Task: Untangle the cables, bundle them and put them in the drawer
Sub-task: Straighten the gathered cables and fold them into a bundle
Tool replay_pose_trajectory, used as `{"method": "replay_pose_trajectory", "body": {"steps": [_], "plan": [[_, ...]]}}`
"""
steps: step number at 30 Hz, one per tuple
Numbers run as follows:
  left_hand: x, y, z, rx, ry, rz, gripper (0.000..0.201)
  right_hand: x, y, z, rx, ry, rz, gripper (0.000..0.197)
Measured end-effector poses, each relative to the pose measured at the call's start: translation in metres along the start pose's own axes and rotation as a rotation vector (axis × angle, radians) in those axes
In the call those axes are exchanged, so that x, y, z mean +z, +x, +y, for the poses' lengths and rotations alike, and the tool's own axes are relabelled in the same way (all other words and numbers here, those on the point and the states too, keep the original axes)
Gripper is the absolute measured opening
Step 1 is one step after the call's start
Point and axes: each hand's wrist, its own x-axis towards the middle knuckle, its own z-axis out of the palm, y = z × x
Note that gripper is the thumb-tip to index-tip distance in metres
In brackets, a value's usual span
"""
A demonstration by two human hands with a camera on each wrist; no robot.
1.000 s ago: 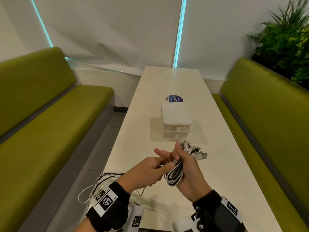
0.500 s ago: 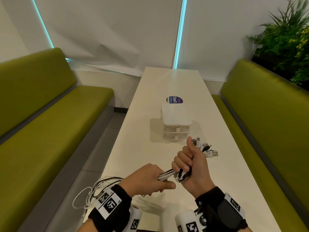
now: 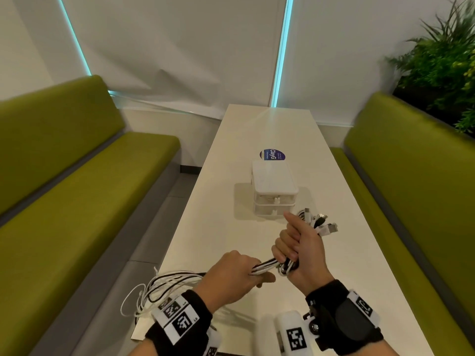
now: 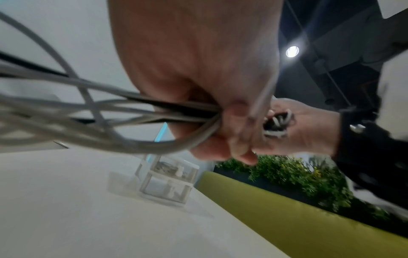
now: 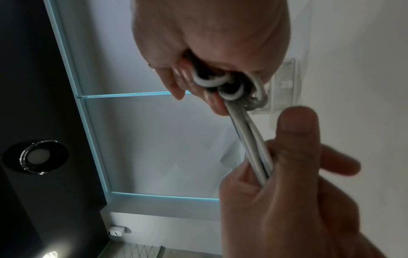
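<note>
Blurring cables [image 4: 66, 111], middles hidden inside both fists.

Just ahead of the right hand [image 3: 299, 249], the small drawer unit [image 3: 274, 194] is standing on the bench [image 3: 341, 253] and blocking the straight way forward, with the cable plugs [image 3: 321, 222] sticking out of that hand close to its front. To the right of the hand, bare bench is lying open up to the green seat [image 3: 416, 201]. Behind the left hand [image 3: 232, 278], loose cable loops [image 3: 159, 289] are hanging over the bench's near corner and crowding that side.
</note>
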Motion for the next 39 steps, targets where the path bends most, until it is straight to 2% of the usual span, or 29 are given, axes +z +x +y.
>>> {"method": "replay_pose_trajectory", "body": {"steps": [2,5,9,13,16,17,19,20,21,22,25,26,29,32,35,37,39], "plan": [[-0.007,0.002,-0.004,-0.059,-0.036,-0.043,0.042,-0.003,0.0,-0.001,-0.009,-0.002,-0.001,0.055],[-0.021,0.0,-0.032,-0.124,0.061,-0.076,0.046,-0.009,0.004,-0.013,-0.069,0.001,0.015,0.054],[-0.032,-0.01,-0.077,-0.268,0.14,-0.04,0.047,-0.02,0.011,-0.027,-0.103,-0.014,0.051,0.052],[-0.034,-0.007,-0.087,-0.264,0.164,-0.047,0.044,-0.019,0.015,-0.021,-0.103,-0.037,0.038,0.052],[-0.038,-0.005,-0.084,-0.228,0.2,-0.101,0.035,-0.018,0.014,-0.019,-0.096,-0.037,0.023,0.052],[-0.037,-0.005,-0.078,-0.175,0.228,-0.109,0.046,-0.017,0.014,-0.018,-0.095,-0.036,0.017,0.053],[-0.029,-0.006,-0.057,-0.033,0.213,-0.101,0.087,-0.016,0.013,-0.015,-0.09,-0.041,0.008,0.053],[-0.025,-0.005,-0.043,0.036,0.202,-0.096,0.099,-0.014,0.013,-0.013,-0.085,-0.043,0.0,0.053],[-0.018,-0.004,-0.029,0.084,0.194,-0.104,0.102,-0.012,0.012,-0.012,-0.079,-0.043,-0.008,0.053],[-0.009,-0.001,-0.018,0.105,0.165,-0.122,0.095,-0.011,0.011,-0.011,-0.074,-0.043,-0.016,0.053],[0.009,0.002,-0.01,0.136,0.059,-0.077,0.037,-0.014,0.007,-0.014,-0.072,-0.063,-0.035,0.054],[0.01,0.002,-0.013,0.139,0.047,-0.047,0.033,-0.016,0.005,-0.015,-0.068,-0.074,-0.035,0.054],[-0.001,0.001,-0.017,0.131,0.015,-0.092,0.039,-0.025,0.003,-0.012,-0.041,-0.151,-0.025,0.054],[-0.013,0.002,-0.022,0.043,-0.088,-0.193,0.039,-0.027,0.0,-0.006,-0.055,-0.303,-0.033,0.053],[-0.022,-0.001,-0.032,-0.016,-0.065,-0.229,0.044,-0.025,-0.003,-0.006,-0.081,-0.402,-0.044,0.054],[-0.026,-0.005,-0.037,-0.003,-0.048,-0.213,0.048,-0.024,-0.003,-0.008,-0.081,-0.446,-0.039,0.055],[-0.029,-0.009,-0.039,0.046,-0.051,-0.229,0.043,-0.023,-0.004,-0.009,-0.078,-0.499,-0.035,0.054]]}}
